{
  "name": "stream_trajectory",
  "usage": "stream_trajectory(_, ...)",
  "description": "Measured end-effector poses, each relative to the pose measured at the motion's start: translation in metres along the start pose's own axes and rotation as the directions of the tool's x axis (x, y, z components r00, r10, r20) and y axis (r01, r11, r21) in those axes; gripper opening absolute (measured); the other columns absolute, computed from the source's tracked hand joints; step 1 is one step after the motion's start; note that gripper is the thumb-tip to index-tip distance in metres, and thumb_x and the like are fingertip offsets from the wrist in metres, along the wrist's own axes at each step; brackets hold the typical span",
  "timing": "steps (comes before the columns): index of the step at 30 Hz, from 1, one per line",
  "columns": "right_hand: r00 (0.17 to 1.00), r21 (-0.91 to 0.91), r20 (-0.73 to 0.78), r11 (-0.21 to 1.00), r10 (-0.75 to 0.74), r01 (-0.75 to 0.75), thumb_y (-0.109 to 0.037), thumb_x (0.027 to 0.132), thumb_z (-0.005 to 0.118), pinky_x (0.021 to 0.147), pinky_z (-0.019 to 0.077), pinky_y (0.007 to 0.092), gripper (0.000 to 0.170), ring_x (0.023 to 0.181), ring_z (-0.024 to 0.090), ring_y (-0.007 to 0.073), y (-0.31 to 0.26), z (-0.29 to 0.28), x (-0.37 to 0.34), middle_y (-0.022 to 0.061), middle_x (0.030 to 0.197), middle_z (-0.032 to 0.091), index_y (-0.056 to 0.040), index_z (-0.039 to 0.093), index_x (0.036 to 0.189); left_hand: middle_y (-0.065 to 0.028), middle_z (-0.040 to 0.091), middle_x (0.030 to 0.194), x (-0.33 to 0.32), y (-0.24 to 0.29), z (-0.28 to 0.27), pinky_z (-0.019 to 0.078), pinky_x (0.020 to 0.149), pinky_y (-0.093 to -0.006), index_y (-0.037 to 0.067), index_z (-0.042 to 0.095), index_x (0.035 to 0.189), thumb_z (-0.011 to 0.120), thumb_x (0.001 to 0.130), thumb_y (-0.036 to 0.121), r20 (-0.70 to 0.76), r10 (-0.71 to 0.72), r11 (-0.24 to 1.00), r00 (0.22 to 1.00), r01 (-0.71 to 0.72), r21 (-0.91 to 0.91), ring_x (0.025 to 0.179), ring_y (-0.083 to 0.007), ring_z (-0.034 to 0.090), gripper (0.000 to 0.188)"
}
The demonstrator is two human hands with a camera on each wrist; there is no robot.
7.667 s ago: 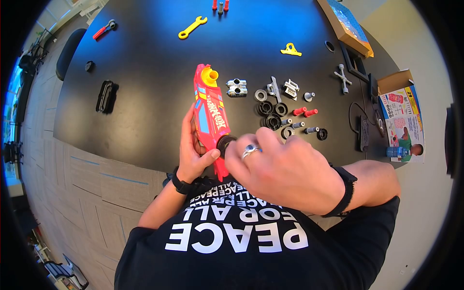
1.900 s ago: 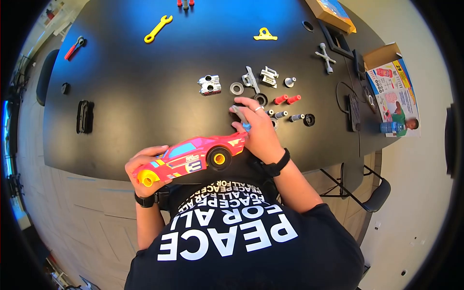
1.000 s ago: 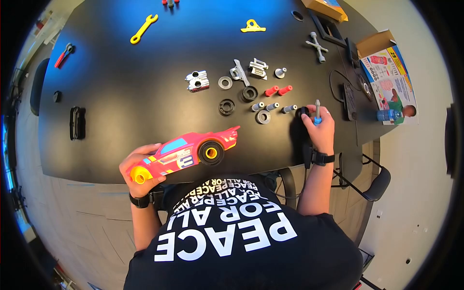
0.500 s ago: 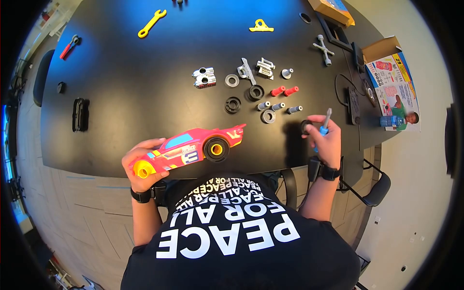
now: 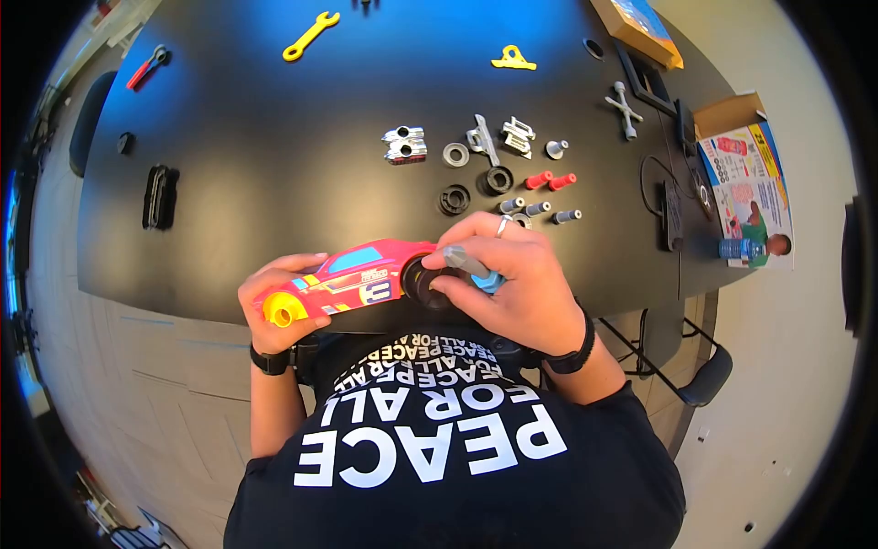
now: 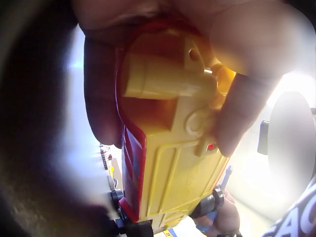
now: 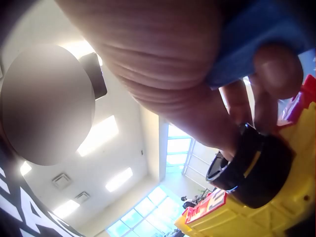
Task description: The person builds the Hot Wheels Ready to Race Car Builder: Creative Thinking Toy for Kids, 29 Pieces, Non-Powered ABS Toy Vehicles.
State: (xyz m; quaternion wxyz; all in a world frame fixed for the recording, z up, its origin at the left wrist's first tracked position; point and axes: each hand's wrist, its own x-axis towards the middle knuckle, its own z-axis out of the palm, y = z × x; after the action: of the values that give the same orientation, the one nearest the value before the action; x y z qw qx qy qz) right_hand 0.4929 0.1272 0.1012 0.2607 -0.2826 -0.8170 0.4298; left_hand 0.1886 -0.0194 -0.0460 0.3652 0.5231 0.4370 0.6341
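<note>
My left hand [image 5: 270, 297] grips the front end of a red toy car [image 5: 352, 265], thumb and fingers on opposite sides. Its yellow underside [image 6: 185, 170] faces the left wrist camera. A bare yellow axle hub [image 5: 285, 311] shows by that hand. At the rear, a black tyre [image 7: 269, 173] is fitted on the car. My right hand [image 5: 530, 284] pinches a small black ring [image 7: 229, 170] against the tyre's outer face. The same hand also holds a toy screwdriver [image 5: 468, 263] with a grey shaft and blue handle, tucked along the palm.
Beyond the hands lie black rings [image 5: 454, 199], grey pegs [image 5: 567, 217], red pegs [image 5: 551, 181] and a chrome engine piece [image 5: 404, 144]. A yellow wrench [image 5: 311, 37] is farther back. At right stand a printed box [image 5: 745, 183] and a water bottle [image 5: 741, 249].
The right hand took a black ring from the table's right side and brought it left to the rear wheel, keeping the screwdriver. The left hand has turned the car side-on since the earliest frame.
</note>
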Motion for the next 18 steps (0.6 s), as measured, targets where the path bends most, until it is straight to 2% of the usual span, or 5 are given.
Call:
stream_trajectory(2, 0.999, -0.013, 0.034, 1.0, -0.002, 0.002, 0.005, 0.083, 0.086, 0.079, 0.0572, 0.0328, 0.025, 0.09, 0.074, 0.0227, 0.001, 0.005, 0.004, 0.0078, 0.105, 0.076, -0.0023, 0.082, 0.106, -0.0309, 0.075, 0.131, 0.0, 0.002, -0.001, 0.0587, 0.103, -0.0447, 0.0, 0.069, 0.105, 0.103, 0.068, 0.013, -0.011, -0.004, 1.0, 1.0, 0.004, 0.017, 0.12, -0.0362, 0.076, 0.052)
stream_trajectory(7, 0.999, -0.101, -0.033, 0.994, -0.035, 0.032, 0.005, 0.083, 0.086, 0.077, 0.0577, 0.0335, 0.025, 0.088, 0.075, 0.0235, 0.005, 0.012, 0.007, 0.0089, 0.105, 0.076, -0.0016, 0.081, 0.106, -0.0303, 0.076, 0.129, 0.004, 0.004, 0.0, 0.0588, 0.102, -0.0448, 0.0, 0.068, 0.101, 0.104, 0.068, 0.016, 0.003, 0.005, 0.999, 1.0, -0.005, 0.046, 0.119, -0.0369, 0.076, 0.051)
stream_trajectory(11, 0.999, -0.095, -0.038, 0.995, -0.026, 0.022, 0.005, 0.083, 0.086, 0.077, 0.0576, 0.0334, 0.026, 0.088, 0.075, 0.0238, 0.008, 0.01, 0.007, 0.0092, 0.104, 0.075, -0.0013, 0.081, 0.107, -0.0305, 0.076, 0.129, 0.005, 0.005, 0.001, 0.0587, 0.102, -0.0444, 0.0, 0.068, 0.1, 0.104, 0.069, 0.016, 0.008, 0.005, 0.999, 1.0, -0.006, 0.039, 0.12, -0.0368, 0.076, 0.05)
stream_trajectory(18, 0.999, -0.104, -0.028, 0.994, -0.023, 0.02, 0.0, 0.086, 0.085, 0.074, 0.0547, 0.032, 0.018, 0.082, 0.07, 0.0219, 0.01, 0.005, 0.017, 0.0086, 0.099, 0.074, -0.0001, 0.08, 0.103, -0.0298, 0.077, 0.128, 0.006, 0.004, 0.001, 0.0589, 0.101, -0.0433, 0.0, 0.068, 0.1, 0.104, 0.069, 0.018, 0.012, -0.002, 0.999, 1.0, 0.002, 0.042, 0.118, -0.0361, 0.077, 0.05)
